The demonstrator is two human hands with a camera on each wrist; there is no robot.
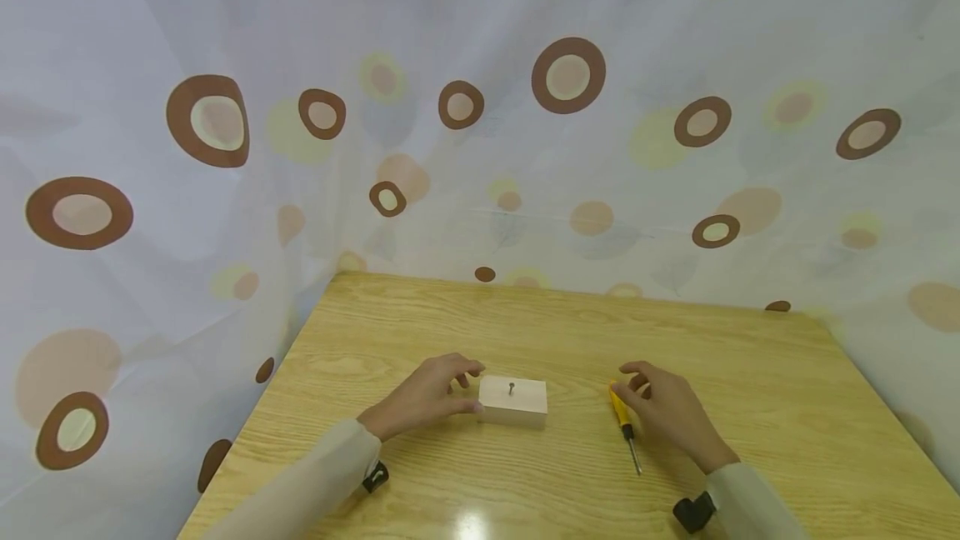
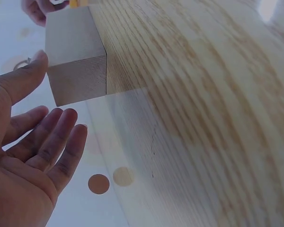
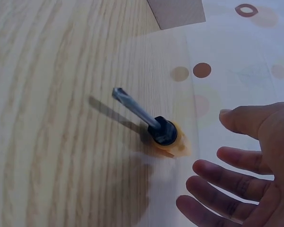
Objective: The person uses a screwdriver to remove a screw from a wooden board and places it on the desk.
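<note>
The wooden block [image 1: 512, 403] lay on the table [image 1: 420, 315] between my hands, pale, plain and square-edged, with a small dark screw [image 1: 512, 388] standing up from near the middle of its top; my left hand [image 1: 426, 392] was beside its left end, thumb and fingers parted and holding nothing, the thumb tip so close to the wood that I could not tell whether it touched.

The screwdriver [image 1: 627, 432] lay to the block's right, well apart from it, with a yellow handle, a black collar and a thin metal shaft pointing back toward me; my right hand [image 1: 667, 407] was just beside the handle, fingers loosely bent, spaced apart and grasping nothing, and from the head view its fingertips hid part of the yellow.

From the left wrist, the block blocked most of the sight of my other hand; a pale sheet [image 1: 480, 165] with brown rings and faint dots hung behind the table; light sleeves [image 1: 322, 473] covered my forearms, and a bright reflection [image 1: 471, 523] lay on the near wood.
</note>
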